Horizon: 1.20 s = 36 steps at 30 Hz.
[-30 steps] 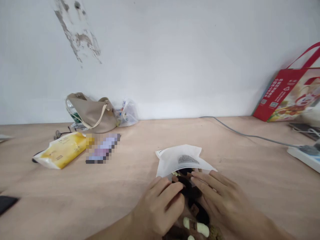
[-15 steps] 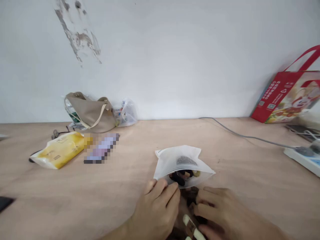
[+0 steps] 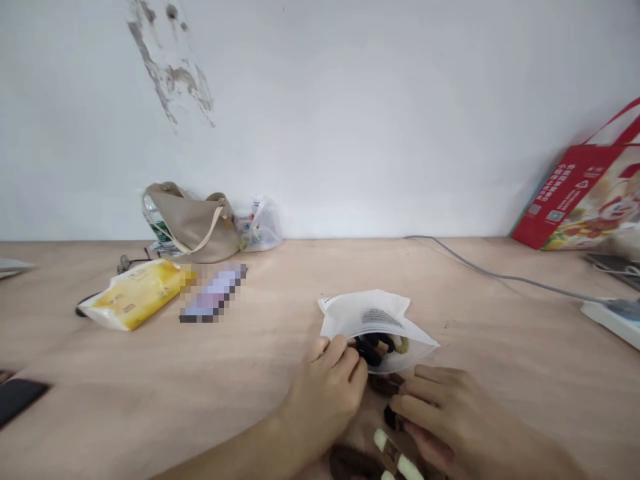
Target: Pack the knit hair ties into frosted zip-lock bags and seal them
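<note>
A small white zip pouch (image 3: 373,315) lies open on the wooden table (image 3: 280,373), its mouth toward me, with dark and brown hair ties inside. My left hand (image 3: 327,393) pinches the pouch's near left edge with curled fingers. My right hand (image 3: 447,423) rests just below the pouch mouth, its fingers closed on dark hair ties from a loose pile (image 3: 387,453) of brown, black and cream ones at the table's near edge.
Against the wall stand a beige shoulder bag (image 3: 193,223) and a clear plastic bag (image 3: 260,227). A yellow packet (image 3: 133,293) lies left. A red gift bag (image 3: 583,193), a grey cable (image 3: 500,275) and a white power strip (image 3: 613,317) are right. A black phone (image 3: 20,399) lies at left.
My right hand drew back from the pouch mouth toward the pile near me. My left hand shifted up to the pouch's edge. More hair ties now show inside the pouch.
</note>
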Available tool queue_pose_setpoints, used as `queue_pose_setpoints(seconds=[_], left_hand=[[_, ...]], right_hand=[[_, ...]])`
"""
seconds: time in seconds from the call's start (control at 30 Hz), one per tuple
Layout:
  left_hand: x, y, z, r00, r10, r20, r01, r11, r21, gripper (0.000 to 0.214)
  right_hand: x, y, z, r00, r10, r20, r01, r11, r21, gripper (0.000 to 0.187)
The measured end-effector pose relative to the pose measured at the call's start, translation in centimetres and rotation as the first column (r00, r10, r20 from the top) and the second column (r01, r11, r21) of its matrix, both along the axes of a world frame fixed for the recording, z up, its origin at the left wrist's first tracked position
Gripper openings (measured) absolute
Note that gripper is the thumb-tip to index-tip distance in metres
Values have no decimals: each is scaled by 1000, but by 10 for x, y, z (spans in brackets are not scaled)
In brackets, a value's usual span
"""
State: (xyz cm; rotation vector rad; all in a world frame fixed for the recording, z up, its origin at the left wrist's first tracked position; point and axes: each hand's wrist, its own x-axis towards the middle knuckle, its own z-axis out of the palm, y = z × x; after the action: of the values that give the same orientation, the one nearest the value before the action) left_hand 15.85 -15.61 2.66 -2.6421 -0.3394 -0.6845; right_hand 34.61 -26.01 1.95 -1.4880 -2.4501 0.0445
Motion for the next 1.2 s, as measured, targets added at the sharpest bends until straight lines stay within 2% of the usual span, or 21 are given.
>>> queue_pose_setpoints(seconds=[0.07,0.17,0.23,0.3,0.37,0.43,0.5,0.57,0.63,0.77,0.83,0.9,1.0,1.1,1.2], left_hand=[[3,5,1,998,-9,60,12,999,-37,14],[4,12,9,967,38,254,8,984,-175,16],[3,15,15,932,69,355,13,974,-224,16],[2,17,21,916,65,397,28,974,-224,17],[1,16,23,911,50,410,41,977,-210,18],[0,13,23,911,34,411,51,980,-195,18],[-1,9,21,919,9,394,66,982,-177,18],[-4,6,19,929,-17,370,79,985,-154,19],[-6,5,16,931,-28,364,78,989,-125,20],[-6,8,11,921,-51,386,85,994,-70,20],[-6,10,10,920,-80,384,111,992,-59,18],[-6,11,10,921,-115,372,156,984,-81,17],[-11,9,9,918,-162,363,236,956,-171,18],[-18,6,7,930,-145,338,237,939,-249,18],[-20,2,3,969,-84,234,151,947,-283,18]], right_hand=[[-2,0,0,999,3,-32,-3,1000,-17,11],[-3,-1,-2,998,32,-53,-34,999,-25,10],[-3,-2,-1,998,59,-35,-58,998,36,7],[-3,-3,3,996,89,-30,-83,982,169,8],[-2,-2,8,993,100,-54,-75,931,357,10],[2,2,14,991,77,-105,-9,844,536,9],[6,7,19,989,-6,-149,98,777,622,14],[10,11,23,981,-108,-162,188,749,635,20],[11,10,25,983,-125,-138,184,769,612,22],[4,2,19,996,55,-70,-16,881,472,18],[0,3,7,999,21,-37,-5,915,404,20],[-2,6,-8,998,-56,-17,58,938,343,27],[-2,10,-22,998,-56,16,51,976,211,24],[-4,6,-15,1000,17,-13,-14,985,172,11],[-8,-2,2,991,76,-113,-42,959,279,16]])
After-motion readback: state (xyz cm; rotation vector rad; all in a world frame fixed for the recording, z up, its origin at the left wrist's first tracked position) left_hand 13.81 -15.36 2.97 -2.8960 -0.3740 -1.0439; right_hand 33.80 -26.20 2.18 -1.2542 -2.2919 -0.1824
